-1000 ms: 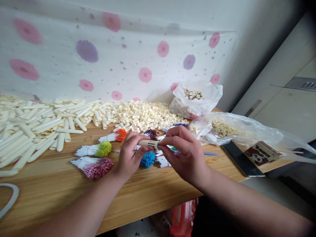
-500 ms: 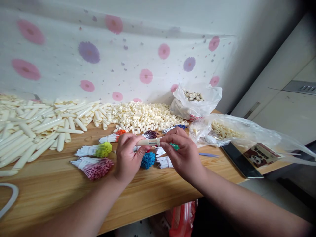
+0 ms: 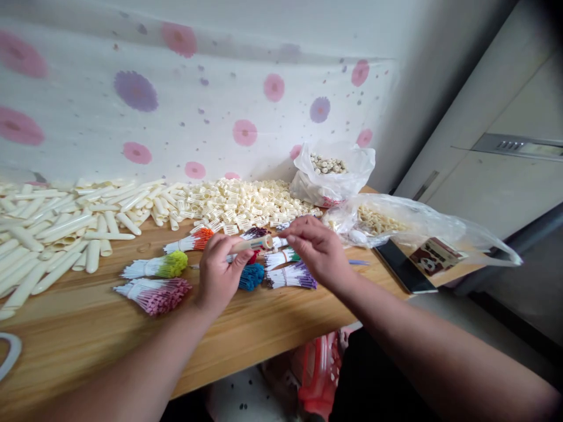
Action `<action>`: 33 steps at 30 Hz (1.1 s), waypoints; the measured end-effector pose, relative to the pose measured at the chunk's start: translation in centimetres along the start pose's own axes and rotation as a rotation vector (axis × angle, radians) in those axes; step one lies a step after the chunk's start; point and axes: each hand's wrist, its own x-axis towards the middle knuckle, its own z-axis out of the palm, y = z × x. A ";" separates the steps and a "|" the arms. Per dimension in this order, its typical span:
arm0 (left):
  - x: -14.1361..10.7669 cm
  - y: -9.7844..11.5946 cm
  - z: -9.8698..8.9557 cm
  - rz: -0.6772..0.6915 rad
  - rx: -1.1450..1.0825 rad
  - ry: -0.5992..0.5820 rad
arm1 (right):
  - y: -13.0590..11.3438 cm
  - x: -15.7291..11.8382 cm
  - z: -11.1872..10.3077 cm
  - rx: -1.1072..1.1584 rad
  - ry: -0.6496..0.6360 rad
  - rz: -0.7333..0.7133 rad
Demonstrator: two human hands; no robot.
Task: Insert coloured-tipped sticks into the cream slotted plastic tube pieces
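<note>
My left hand (image 3: pixel 220 271) is closed around a cream pen barrel (image 3: pixel 254 243), held level with its open end facing right. Small coloured bits show near that end. A short gap to the right, my right hand (image 3: pixel 319 249) has thumb and forefinger pinched together; whatever sits between them is too small to make out. Under and around the hands lie bundles of pen refills with white tubes: blue (image 3: pixel 251 276), purple (image 3: pixel 292 275), orange (image 3: pixel 190 240), yellow-green (image 3: pixel 155 265) and pink (image 3: pixel 153 294). A dark red bundle is partly hidden by the barrel.
Long cream pen tubes (image 3: pixel 65 217) are heaped at the left, short slotted cream parts (image 3: pixel 246 199) at the back. Plastic bags (image 3: pixel 316 184) of small parts stand at the right, near a black phone (image 3: pixel 402 266) and a panda box (image 3: pixel 433 256). A wooden table (image 3: pixel 211 351) carries everything.
My right hand has come off the barrel's end, leaving a gap. The barrel's open end now turns more towards me. The whole view has shifted slightly to the right.
</note>
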 end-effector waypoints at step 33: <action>2.5 7.3 7.0 -0.403 -0.278 -0.677 | 4.3 -2.1 -9.6 -0.435 -0.543 -0.103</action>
